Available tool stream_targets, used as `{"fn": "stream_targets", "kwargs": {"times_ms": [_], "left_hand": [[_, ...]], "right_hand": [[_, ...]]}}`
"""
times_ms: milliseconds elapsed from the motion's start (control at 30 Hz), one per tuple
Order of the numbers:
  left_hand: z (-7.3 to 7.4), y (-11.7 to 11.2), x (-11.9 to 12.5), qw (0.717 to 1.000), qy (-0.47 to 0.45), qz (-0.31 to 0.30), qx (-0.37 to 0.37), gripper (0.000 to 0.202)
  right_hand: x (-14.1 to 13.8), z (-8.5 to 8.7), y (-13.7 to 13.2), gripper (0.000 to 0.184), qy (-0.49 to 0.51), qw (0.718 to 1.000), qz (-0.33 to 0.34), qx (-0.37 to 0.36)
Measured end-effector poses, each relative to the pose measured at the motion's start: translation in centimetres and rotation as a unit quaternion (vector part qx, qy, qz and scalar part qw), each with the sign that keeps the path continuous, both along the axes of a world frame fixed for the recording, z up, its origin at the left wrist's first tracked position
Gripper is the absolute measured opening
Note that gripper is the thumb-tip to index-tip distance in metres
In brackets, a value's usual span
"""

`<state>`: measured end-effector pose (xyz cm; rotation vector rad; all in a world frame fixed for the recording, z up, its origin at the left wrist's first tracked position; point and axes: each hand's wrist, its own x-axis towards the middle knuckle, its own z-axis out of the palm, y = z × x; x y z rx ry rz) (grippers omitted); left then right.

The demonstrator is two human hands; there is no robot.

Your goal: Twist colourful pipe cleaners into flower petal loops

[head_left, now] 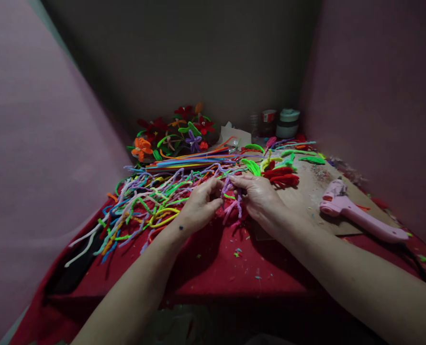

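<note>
Between my hands, above the red cloth (213, 273), is a purple pipe cleaner (239, 203) with bends in it. My left hand (204, 201) is closed, thumb and fingers pinching the pipe cleaner from the left. From the other side my right hand (261, 196) grips it too, its fingertips partly hidden behind it. Pink pipe cleaner pieces (230, 211) show just below and behind my fingers. A tangled heap of pipe cleaners (141, 201) in many colours lies left of my left hand. Dark red bent pipe cleaners (281, 176) lie beyond my right hand.
A pink glue gun (364, 220) lies at the right on a brown board (306, 201). Straight pipe cleaners (195, 160) lie in a bundle behind the heap. Finished pipe cleaner flowers (193, 141) and a lidded jar (287, 124) stand at the back.
</note>
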<state>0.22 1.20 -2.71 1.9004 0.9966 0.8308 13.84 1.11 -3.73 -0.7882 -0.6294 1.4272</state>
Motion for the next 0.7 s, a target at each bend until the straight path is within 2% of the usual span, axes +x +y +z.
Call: {"fn": "stream_targets", "kwargs": {"times_ms": [100, 200, 300, 400, 500, 700], "left_hand": [[1.1, -0.1, -0.4, 0.999, 0.028, -0.006, -0.043, 0.009], [1.8, -0.3, -0.6, 0.995, 0.032, 0.015, -0.093, 0.006], [1.9, -0.5, -0.6, 0.985, -0.011, 0.009, -0.173, 0.010], [1.7, -0.5, -0.5, 0.968, -0.088, -0.033, -0.231, 0.017], [1.6, -0.6, -0.4, 0.966, -0.125, -0.047, -0.221, 0.019], [1.8, -0.6, -0.6, 0.984, -0.051, -0.015, -0.168, 0.022]], "right_hand": [[0.0, 0.1, -0.1, 0.014, -0.009, 1.000, 0.005, 0.001], [0.0, 0.1, -0.3, 0.014, -0.021, 1.000, 0.020, 0.006], [0.0, 0.1, -0.4, 0.015, -0.021, 0.999, 0.037, 0.013], [0.0, 0.1, -0.4, 0.015, -0.015, 0.999, 0.047, 0.023], [0.1, 0.1, -0.3, 0.014, -0.022, 0.999, 0.035, 0.026], [0.2, -0.5, 0.2, 0.013, -0.048, 0.997, 0.018, 0.064]]}}
